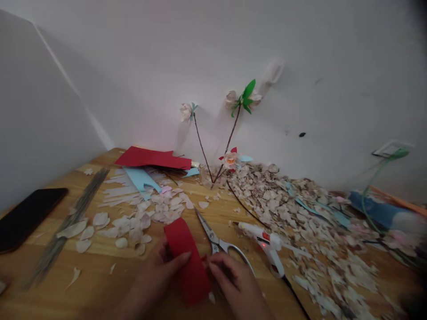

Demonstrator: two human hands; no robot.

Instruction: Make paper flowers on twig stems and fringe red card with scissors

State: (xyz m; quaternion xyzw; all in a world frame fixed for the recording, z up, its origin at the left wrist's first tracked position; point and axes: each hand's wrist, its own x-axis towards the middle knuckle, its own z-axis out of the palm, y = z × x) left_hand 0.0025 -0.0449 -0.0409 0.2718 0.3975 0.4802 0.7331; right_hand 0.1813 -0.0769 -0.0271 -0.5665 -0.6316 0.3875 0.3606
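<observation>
A strip of red paper, bent over at its far end, is held above the near part of the table. My left hand grips its left edge, with the thumb lying on top. At the paper's right edge my right hand is closed, its thumb and fingertips pinching that edge. Silver scissors lie on the wood just beyond my right hand, blades partly apart and pointing away; one handle loop is partly hidden by the hand. A white glue gun with a lit red light rests to the right.
Dried petals cover the right side; more petals lie left of centre. Thin wires and a black phone are at the left. Red sheets lie at the back. Flower-tipped twigs stand near the wall.
</observation>
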